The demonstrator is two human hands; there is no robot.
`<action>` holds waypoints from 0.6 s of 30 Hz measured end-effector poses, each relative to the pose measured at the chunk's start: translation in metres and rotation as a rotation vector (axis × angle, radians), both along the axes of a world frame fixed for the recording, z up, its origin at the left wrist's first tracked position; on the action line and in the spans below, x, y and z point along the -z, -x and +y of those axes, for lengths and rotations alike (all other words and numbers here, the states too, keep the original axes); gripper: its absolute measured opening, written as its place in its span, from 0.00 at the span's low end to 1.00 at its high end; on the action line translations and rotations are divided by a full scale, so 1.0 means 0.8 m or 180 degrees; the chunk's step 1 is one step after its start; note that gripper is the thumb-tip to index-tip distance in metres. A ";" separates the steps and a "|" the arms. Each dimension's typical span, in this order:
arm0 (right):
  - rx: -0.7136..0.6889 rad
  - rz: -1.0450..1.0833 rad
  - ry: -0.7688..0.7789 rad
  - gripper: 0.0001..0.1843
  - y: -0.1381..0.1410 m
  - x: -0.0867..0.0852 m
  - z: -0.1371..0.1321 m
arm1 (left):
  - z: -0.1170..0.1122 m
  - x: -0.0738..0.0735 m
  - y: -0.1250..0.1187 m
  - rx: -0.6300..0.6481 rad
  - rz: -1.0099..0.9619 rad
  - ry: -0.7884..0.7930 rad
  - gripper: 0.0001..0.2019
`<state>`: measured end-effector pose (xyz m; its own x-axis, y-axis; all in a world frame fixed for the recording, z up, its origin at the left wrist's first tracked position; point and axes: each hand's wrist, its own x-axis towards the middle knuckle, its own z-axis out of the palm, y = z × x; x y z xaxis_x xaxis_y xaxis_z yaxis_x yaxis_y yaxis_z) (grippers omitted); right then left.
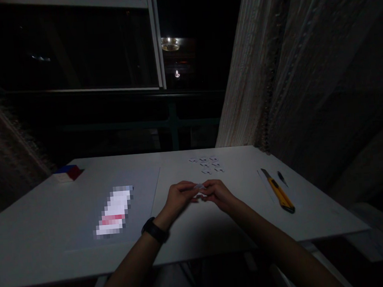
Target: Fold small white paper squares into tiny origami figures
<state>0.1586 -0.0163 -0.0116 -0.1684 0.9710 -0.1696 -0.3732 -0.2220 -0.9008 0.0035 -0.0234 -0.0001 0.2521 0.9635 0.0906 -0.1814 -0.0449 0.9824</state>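
Note:
My left hand [179, 196] and my right hand [218, 192] meet over the middle of a white table [52, 225], fingers pinched together on a small pale piece [199, 186] held between them. A dark watch sits on my left wrist. Just beyond the hands lies a cluster of several small pale pieces [208, 164] on a large white sheet [198, 227]. The scene is dim and the held piece is too small to name.
A yellow utility knife [279, 191] and a small dark tool [282, 178] lie at the right. A blurred-out rectangular item [114, 210] lies at the left, a red and blue box [66, 173] at the far left corner. A curtain hangs at right, a dark window behind.

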 end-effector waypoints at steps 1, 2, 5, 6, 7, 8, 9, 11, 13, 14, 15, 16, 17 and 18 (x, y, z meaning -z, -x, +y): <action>-0.0039 0.0027 0.0007 0.10 0.000 0.000 0.000 | 0.000 0.000 0.001 0.0007 -0.0007 0.0001 0.15; -0.0086 0.0071 0.0007 0.10 0.000 0.000 0.000 | 0.000 -0.001 0.001 0.0024 -0.0017 0.0022 0.15; -0.0222 0.0230 -0.0047 0.10 -0.001 -0.002 -0.002 | -0.001 0.000 0.001 0.0092 -0.0071 0.0048 0.14; -0.0254 0.0257 -0.0069 0.10 -0.002 -0.002 -0.002 | -0.001 0.001 0.001 0.0097 -0.0092 0.0027 0.14; -0.0278 0.0271 -0.0090 0.10 -0.002 -0.003 -0.003 | -0.001 0.001 0.001 0.0080 -0.0105 -0.0011 0.14; -0.0307 0.0282 -0.0111 0.10 -0.003 -0.004 -0.003 | -0.001 0.002 0.000 0.0039 -0.0108 -0.0054 0.14; -0.0348 0.0300 -0.0133 0.09 -0.003 -0.004 -0.004 | -0.001 0.002 0.000 -0.0018 -0.0103 -0.0098 0.13; -0.0476 0.0373 -0.0177 0.08 -0.003 -0.004 -0.004 | 0.001 0.003 -0.001 -0.0149 -0.0081 -0.0169 0.13; -0.0538 0.0524 -0.0204 0.08 -0.004 -0.004 -0.003 | 0.003 0.003 0.000 -0.0267 -0.0094 -0.0212 0.12; -0.0519 0.0627 -0.0205 0.07 -0.004 -0.004 -0.002 | 0.004 0.004 0.000 -0.0296 -0.0104 -0.0232 0.11; -0.0482 0.0735 -0.0200 0.06 -0.005 -0.004 -0.002 | 0.004 0.004 0.000 -0.0308 -0.0101 -0.0258 0.11; -0.0471 0.0816 -0.0183 0.06 -0.005 -0.004 -0.001 | 0.005 0.005 0.000 -0.0309 -0.0083 -0.0292 0.10; -0.0491 0.0848 -0.0174 0.07 -0.005 -0.004 -0.002 | 0.006 0.006 0.000 -0.0318 -0.0043 -0.0343 0.10; -0.0528 0.0813 -0.0197 0.09 -0.004 -0.005 -0.002 | 0.006 0.007 0.001 -0.0332 0.0029 -0.0409 0.10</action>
<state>0.1620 -0.0179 -0.0078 -0.3549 0.9339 -0.0427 -0.5525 -0.2463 -0.7963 0.0030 -0.0185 -0.0059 0.1528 0.9651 0.2129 -0.1604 -0.1884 0.9689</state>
